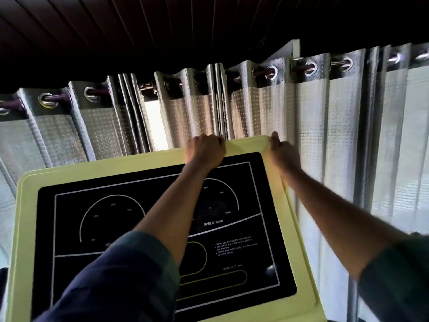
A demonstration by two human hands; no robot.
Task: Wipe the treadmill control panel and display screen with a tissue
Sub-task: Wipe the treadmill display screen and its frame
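Note:
The treadmill control panel (144, 163) is a pale yellow-green frame around a black display screen (111, 228) with white dial lines and the words SPEED Km/h. My left hand (205, 149) lies on the panel's top edge with its fingers curled over the far side. My right hand (282, 152) grips the top right corner, thumb on the front rim and fingers hidden behind the side. No tissue shows in either hand; blur hides the details. My left forearm crosses the middle of the screen.
Grey dotted curtains (325, 126) hang on a rod with metal eyelets right behind the panel, lit from outside. A dark slatted ceiling (162, 24) is above. A bright gap between curtains (154, 126) is left of my left hand.

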